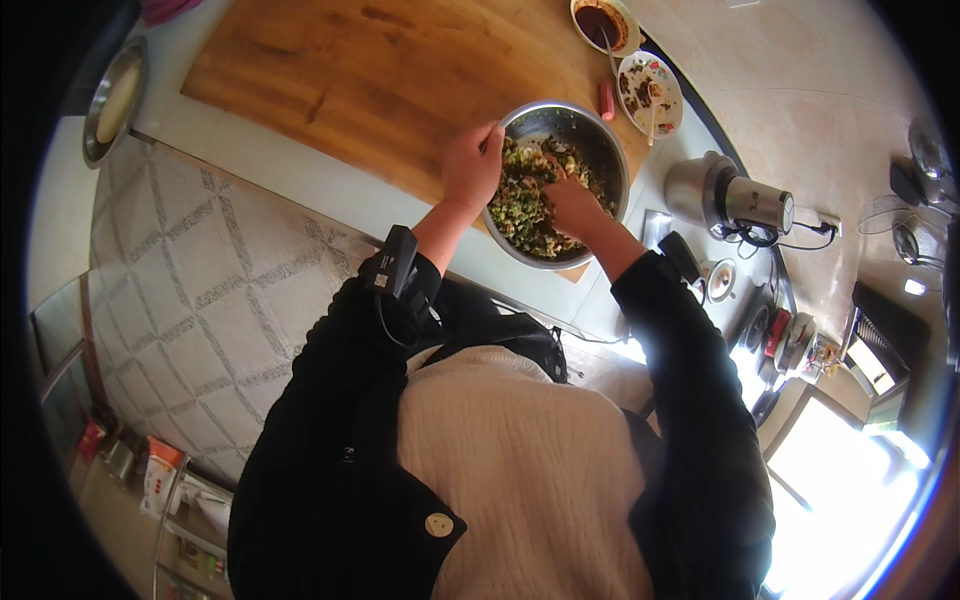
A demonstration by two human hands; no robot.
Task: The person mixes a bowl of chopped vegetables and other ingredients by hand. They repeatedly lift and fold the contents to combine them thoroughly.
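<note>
A stainless steel bowl stands on the near right corner of a wooden board. It holds a chopped mixture of green and pale bits. My left hand grips the bowl's left rim, thumb on top. My right hand is down in the bowl, its fingers partly buried in the mixture; whether they close on any of it is hidden. Right of the bowl, a flowered plate with dark food remains carries a light-coloured spoon. Above that plate is a bowl of dark red sauce with a spoon handle leaning out.
A red-wrapped stick lies between bowl and plate. An electric food chopper with a cord stands by the wall at right. A small dish is nearer me. A metal basin with pale contents stands at far left, beyond the counter edge.
</note>
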